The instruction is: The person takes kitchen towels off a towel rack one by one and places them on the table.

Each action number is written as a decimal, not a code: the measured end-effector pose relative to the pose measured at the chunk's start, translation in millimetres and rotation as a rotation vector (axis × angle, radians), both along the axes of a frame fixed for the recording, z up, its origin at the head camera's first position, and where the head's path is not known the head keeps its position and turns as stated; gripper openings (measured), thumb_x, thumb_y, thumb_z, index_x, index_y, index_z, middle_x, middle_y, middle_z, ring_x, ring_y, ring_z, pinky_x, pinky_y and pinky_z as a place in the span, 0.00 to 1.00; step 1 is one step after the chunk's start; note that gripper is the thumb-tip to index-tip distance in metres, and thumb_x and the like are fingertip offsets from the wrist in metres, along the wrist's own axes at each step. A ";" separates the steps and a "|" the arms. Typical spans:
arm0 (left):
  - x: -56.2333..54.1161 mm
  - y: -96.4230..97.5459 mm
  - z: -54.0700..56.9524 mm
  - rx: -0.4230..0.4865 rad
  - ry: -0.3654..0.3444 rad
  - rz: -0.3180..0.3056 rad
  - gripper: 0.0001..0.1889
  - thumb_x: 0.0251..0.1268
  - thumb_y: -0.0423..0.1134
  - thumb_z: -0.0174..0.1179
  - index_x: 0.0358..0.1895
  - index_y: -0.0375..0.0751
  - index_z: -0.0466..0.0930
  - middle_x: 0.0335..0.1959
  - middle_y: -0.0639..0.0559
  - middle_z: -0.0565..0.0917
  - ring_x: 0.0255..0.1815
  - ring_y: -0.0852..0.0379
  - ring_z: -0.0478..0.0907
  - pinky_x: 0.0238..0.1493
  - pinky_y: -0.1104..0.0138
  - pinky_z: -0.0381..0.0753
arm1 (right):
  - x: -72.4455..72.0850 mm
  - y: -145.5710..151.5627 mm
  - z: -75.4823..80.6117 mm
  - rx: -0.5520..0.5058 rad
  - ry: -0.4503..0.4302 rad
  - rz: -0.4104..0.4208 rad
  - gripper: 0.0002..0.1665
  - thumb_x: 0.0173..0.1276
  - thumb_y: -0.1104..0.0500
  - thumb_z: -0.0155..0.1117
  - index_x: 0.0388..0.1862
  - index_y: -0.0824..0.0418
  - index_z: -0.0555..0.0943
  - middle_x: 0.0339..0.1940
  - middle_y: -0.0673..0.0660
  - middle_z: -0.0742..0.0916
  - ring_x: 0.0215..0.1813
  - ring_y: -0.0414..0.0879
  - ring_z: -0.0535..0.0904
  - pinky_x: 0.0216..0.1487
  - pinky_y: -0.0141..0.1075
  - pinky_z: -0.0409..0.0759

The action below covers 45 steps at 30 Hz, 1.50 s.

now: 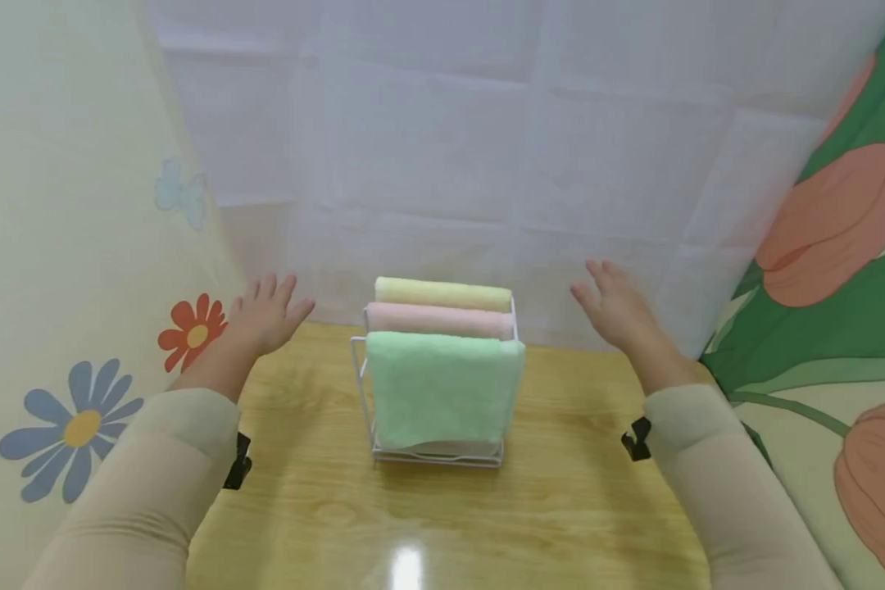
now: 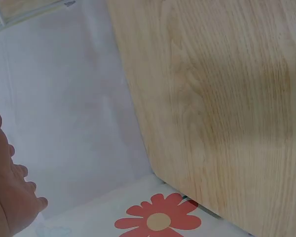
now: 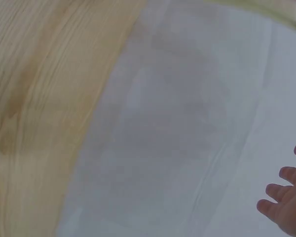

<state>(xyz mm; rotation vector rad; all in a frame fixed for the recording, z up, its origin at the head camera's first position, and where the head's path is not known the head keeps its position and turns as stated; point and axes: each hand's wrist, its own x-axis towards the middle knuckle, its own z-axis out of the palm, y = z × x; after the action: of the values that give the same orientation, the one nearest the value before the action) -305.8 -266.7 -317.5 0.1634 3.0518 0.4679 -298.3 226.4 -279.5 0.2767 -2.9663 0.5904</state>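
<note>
A white wire rack (image 1: 437,461) stands on the wooden table with three folded towels hung over it. The green towel (image 1: 438,389) is in front, the pink towel (image 1: 438,319) behind it, and the yellow towel (image 1: 442,292) at the back. To the left of the rack, my left hand (image 1: 265,318) is held in the air with its fingers spread, touching nothing. My right hand (image 1: 615,305) hovers on the other side, fingers extended and holding nothing. Both wrist views show only part of each hand, the left hand (image 2: 12,187) and the right hand (image 3: 288,197).
The wooden table (image 1: 324,524) ends at a creased white sheet (image 1: 428,147) behind the rack. Flower-printed cloth (image 1: 59,246) hangs on the left, and a tulip-printed cloth (image 1: 819,328) on the right. Each sleeve has a black band piece at the wrist.
</note>
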 end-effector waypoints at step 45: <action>100.6 76.2 -164.1 1.033 -0.037 -0.078 0.27 0.67 0.31 0.61 0.66 0.23 0.65 0.64 0.26 0.72 0.49 0.78 0.75 0.54 0.82 0.76 | 66.8 -119.9 1.0 -0.258 0.075 0.505 0.36 0.63 0.47 0.71 0.68 0.55 0.73 0.59 0.55 0.82 0.58 0.49 0.78 0.60 0.46 0.82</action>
<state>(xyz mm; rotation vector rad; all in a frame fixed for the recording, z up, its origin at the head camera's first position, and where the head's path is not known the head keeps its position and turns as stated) -205.2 -190.5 -481.5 0.2865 2.4213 1.9211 -231.5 106.5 -278.5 1.0076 -2.7005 0.9751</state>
